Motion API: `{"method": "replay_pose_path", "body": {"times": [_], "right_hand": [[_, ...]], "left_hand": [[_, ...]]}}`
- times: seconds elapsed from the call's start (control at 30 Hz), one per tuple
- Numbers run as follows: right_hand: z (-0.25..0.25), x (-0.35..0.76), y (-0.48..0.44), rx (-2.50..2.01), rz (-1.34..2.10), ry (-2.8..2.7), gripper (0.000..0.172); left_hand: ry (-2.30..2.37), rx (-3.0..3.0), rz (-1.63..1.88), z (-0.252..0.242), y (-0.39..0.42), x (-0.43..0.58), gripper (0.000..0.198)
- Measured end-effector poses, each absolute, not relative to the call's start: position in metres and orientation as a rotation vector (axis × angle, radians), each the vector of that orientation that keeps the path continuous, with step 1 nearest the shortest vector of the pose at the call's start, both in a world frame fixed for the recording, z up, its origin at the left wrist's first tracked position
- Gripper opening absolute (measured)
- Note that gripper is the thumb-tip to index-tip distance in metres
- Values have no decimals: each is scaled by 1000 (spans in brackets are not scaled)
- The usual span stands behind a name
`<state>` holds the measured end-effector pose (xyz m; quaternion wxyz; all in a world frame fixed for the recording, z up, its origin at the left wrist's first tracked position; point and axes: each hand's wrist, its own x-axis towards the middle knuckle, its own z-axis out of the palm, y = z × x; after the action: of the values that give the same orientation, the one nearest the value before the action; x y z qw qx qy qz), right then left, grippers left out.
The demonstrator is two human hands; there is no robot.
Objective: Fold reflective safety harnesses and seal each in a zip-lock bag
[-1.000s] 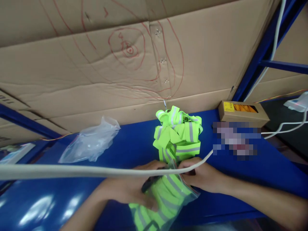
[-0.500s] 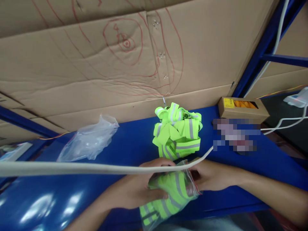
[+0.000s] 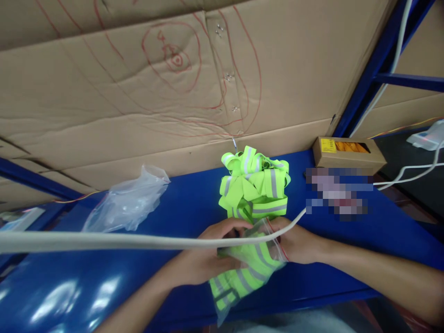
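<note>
My left hand (image 3: 208, 259) and my right hand (image 3: 294, 243) both grip a clear zip bag (image 3: 248, 266) stuffed with folded neon-yellow reflective straps, held just above the blue shelf (image 3: 166, 217). The left fingers curl around the bag's upper left side. At the bag's open top edge, which has a red seal line, the right fingers pinch. Right behind the hands sits a loose pile of the same yellow reflective straps (image 3: 255, 187).
A white cable (image 3: 104, 240) stretches across the view in front of my hands. An empty clear plastic bag (image 3: 128, 201) lies at the left. A small brown carton (image 3: 348, 155) sits at the right. Cardboard sheets (image 3: 173, 92) line the back; blue rack posts stand at the right.
The filled bag has been lifted and turned slightly, and both hands have shifted up toward its open top. The view has drifted a little.
</note>
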<state>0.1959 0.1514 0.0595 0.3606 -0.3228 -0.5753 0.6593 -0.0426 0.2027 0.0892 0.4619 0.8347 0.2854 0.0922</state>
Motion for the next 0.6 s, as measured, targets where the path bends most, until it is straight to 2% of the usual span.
{"method": "replay_pose_path", "body": {"times": [0.13, 0.27, 0.37, 0.47, 0.6], "right_hand": [[65, 209, 153, -977, 1625, -1504, 14], [75, 226, 159, -1035, 1396, -1486, 13], [80, 235, 164, -1025, 1376, -1270, 14], [80, 243, 169, -973, 1350, -1044, 20], [85, 251, 175, -970, 1246, -808, 22]], "left_hand": [[677, 2021, 151, 101, 203, -46, 68], [659, 1982, 42, 122, 216, -65, 61], [753, 1896, 67, 132, 235, -96, 59], [911, 1774, 241, 134, 257, -133, 65], [1193, 1596, 724, 134, 277, -158, 75]]}}
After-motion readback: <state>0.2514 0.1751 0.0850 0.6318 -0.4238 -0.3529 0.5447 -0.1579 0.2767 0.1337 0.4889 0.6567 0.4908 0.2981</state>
